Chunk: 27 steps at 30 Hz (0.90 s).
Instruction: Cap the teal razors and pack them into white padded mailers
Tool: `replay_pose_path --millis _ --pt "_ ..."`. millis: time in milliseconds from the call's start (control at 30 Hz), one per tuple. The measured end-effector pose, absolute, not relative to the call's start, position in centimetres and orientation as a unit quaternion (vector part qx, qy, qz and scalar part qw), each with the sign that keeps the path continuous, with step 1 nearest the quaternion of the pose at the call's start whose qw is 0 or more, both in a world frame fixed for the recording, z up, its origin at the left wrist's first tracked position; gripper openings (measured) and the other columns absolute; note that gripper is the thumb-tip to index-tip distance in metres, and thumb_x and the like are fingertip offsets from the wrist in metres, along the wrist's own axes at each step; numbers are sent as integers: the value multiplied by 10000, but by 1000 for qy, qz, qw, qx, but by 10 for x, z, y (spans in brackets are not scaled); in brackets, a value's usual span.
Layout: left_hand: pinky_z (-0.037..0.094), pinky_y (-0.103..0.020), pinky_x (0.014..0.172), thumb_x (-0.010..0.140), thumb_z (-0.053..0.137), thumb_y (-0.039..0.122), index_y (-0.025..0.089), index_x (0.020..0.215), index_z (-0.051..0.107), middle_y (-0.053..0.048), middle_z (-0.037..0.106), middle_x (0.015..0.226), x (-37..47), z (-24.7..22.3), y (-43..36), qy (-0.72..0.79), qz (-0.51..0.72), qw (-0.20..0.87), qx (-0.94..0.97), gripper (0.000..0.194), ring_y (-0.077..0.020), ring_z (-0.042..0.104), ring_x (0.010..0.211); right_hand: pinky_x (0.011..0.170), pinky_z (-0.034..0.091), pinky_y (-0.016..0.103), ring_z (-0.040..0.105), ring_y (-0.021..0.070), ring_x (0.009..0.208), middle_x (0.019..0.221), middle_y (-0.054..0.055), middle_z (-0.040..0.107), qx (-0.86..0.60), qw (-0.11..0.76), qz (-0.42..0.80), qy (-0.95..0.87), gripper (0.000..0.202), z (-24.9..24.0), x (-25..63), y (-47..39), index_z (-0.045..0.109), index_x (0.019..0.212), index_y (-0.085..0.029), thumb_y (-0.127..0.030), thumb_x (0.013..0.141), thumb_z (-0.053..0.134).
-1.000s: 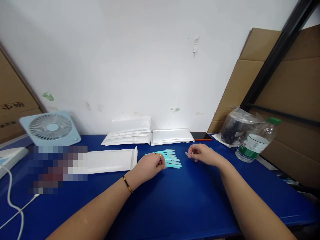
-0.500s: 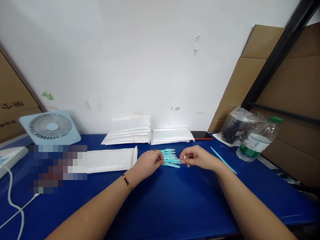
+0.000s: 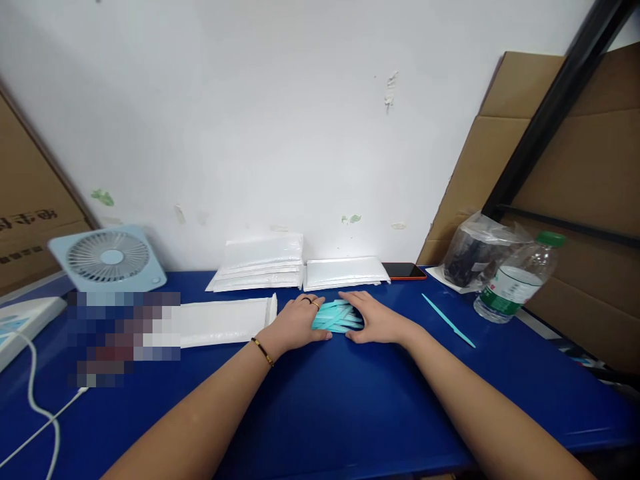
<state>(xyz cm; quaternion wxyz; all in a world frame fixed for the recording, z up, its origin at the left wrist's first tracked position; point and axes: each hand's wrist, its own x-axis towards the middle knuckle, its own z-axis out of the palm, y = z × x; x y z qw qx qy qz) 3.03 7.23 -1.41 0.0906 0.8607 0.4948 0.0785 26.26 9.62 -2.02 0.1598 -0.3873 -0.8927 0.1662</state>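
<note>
A loose pile of slim turquoise eyebrow razors (image 3: 339, 316) lies on the blue table between my two hands. From the left, my left hand (image 3: 299, 323) curves around the pile, thumb at the near side and fingers at the far side. My right hand (image 3: 376, 317) cups the opposite end in the same way. The palms hide both ends of the pile. Apart from the rest, a single turquoise eyebrow razor (image 3: 449, 321) lies to the right of my right forearm. Left of my left hand is a white padded envelope (image 3: 220, 321), flat on the table.
Stacked white padded envelopes (image 3: 260, 263) and a lower stack (image 3: 345, 272) sit against the wall beside a phone (image 3: 405, 271). A light-blue fan (image 3: 111, 257) and a power strip (image 3: 30, 327) with cable are at left. Right stand a water bottle (image 3: 517, 283) and a bagged dark container (image 3: 467, 257).
Both hands went from pinching at the razors with fingertips to cupping the pile from its two sides. The razors are bunched closer together. The view has shifted slightly.
</note>
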Motion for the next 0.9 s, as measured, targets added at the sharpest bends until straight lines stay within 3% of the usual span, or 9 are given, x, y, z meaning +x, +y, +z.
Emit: replay_pose_path --millis 167,267,400,500,600,733,800,867,900 --pt "418 -322 812 747 493 259 175 1047 539 -89 585 998 49 -12 63 478 71 46 874 314 -241 515 968 774 405 296 483 211 917 989 86 520 -373 125 97 -914 434 -20 246 89 519 1095 -166 -169 661 544" --pt "432 -318 756 726 476 204 159 925 544 -88 587 918 57 -15 60 477 60 14 877 216 -225 549 847 663 384 273 507 189 777 879 71 539 -384 86 51 -918 299 -17 239 84 533 933 -156 -134 636 517" --pt "430 -316 732 715 491 206 158 845 536 -93 587 889 60 -18 58 480 83 7 873 146 -228 557 826 576 336 258 502 161 662 792 45 555 -387 69 47 -918 186 -2 238 77 536 801 -165 -136 618 527" --pt "425 -295 690 708 517 200 169 849 521 -57 596 810 58 -16 55 491 142 59 858 144 -212 573 768 572 346 238 510 148 672 780 18 562 -371 123 118 -913 241 23 244 71 564 826 -177 -111 595 558" --pt "427 -270 637 761 518 255 174 872 510 -16 594 742 60 -12 51 469 272 191 818 137 -178 580 690 591 396 226 536 139 708 841 1 578 -326 221 259 -882 459 50 250 67 533 1073 -217 -153 627 622" --pt "457 -277 626 833 467 358 167 927 515 -5 587 706 72 -9 48 391 445 353 724 218 -156 573 659 787 443 287 530 201 983 1093 39 551 -233 370 387 -812 760 57 233 61 452 1211 -243 -260 523 774" --pt "470 -300 700 764 563 310 169 909 528 -19 601 784 77 -11 47 350 501 368 701 204 -167 577 739 827 444 321 552 211 968 1057 43 584 -232 389 422 -785 678 43 215 57 506 1152 -225 -277 532 774" --pt "478 -302 694 669 619 192 179 905 531 -17 599 807 79 -18 48 328 515 385 692 252 -159 568 726 752 472 316 594 187 813 888 35 628 -298 439 409 -743 323 21 199 54 599 941 -188 -321 660 684" --pt "481 -293 648 637 610 138 184 916 527 -7 592 775 79 -22 48 327 504 407 688 295 -145 557 672 692 484 309 598 172 727 826 30 632 -328 453 406 -723 267 11 194 54 599 911 -183 -337 698 650"
